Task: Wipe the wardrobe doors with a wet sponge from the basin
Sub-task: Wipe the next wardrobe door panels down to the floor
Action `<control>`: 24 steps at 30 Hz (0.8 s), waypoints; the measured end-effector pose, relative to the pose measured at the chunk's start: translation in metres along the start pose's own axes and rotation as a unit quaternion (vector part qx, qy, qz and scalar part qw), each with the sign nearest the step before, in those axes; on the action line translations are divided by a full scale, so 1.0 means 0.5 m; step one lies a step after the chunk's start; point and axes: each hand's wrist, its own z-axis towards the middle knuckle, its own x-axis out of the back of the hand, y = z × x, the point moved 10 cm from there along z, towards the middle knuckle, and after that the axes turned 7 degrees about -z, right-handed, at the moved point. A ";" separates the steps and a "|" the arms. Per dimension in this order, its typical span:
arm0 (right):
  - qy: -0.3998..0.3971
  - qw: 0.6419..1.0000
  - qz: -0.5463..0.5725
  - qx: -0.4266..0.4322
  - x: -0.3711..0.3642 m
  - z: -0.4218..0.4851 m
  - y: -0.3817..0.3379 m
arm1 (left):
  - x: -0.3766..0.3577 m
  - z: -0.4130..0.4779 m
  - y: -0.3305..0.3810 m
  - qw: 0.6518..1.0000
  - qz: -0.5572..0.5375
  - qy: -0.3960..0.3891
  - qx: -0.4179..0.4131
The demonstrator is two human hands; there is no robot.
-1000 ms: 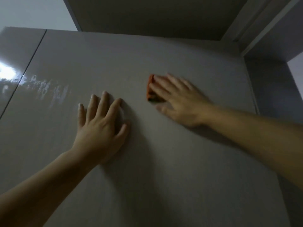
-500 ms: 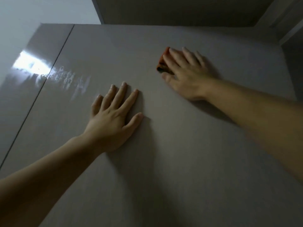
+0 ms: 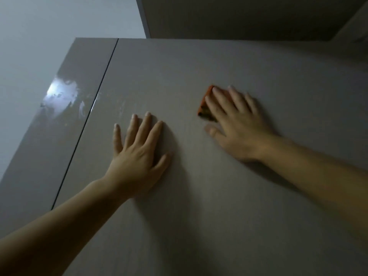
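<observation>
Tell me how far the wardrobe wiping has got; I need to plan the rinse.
Done: wet smears glint beside the seam on the glossy grey left door. In hand: the right hand presses the orange sponge against the matt grey door; the left hand braces flat. Left: its lower area shows no smears.

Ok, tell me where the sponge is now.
The sponge is pressed flat on the wardrobe door under the right hand, right of the left hand.
</observation>
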 end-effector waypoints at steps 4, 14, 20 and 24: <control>-0.012 0.989 -0.030 0.145 -0.018 -0.073 -0.140 | 0.007 -0.014 -0.042 1.000 -0.016 -0.014 -0.018; 0.014 0.996 -0.023 0.089 -0.002 -0.027 -0.254 | 0.066 -0.058 -0.125 0.989 -0.113 0.042 -0.080; -0.024 1.000 -0.007 -0.010 0.028 0.132 -0.198 | 0.061 -0.078 -0.259 1.000 -0.022 0.016 -0.015; -0.030 0.999 -0.004 -0.024 0.035 0.166 -0.265 | 0.060 -0.078 -0.271 1.000 -0.012 0.002 -0.027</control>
